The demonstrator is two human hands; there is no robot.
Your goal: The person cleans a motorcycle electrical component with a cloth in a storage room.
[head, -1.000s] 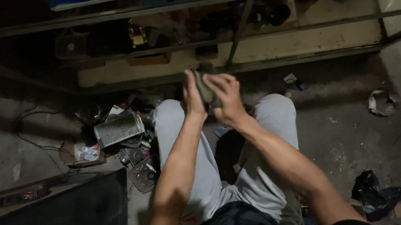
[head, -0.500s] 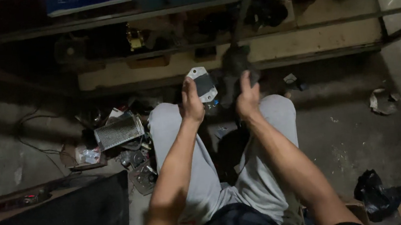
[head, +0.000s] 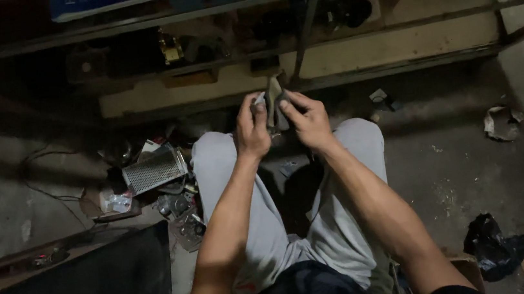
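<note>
L hand [head: 251, 128] and R hand [head: 307, 121] both closed on a small flat grey part [head: 274, 100], held upright betw. the fingers, out past the knees. Part's kind: cannot tell, too dim. Judgement: handling in progress, nothing set down; part appears intact, not yet separated. Left of L hand, on floor: perforated metal grille [head: 154, 170], scrap bits. Beyond hands: low metal rack [head: 302, 39]. Lower right of R hand: black bag [head: 490, 246].
</note>
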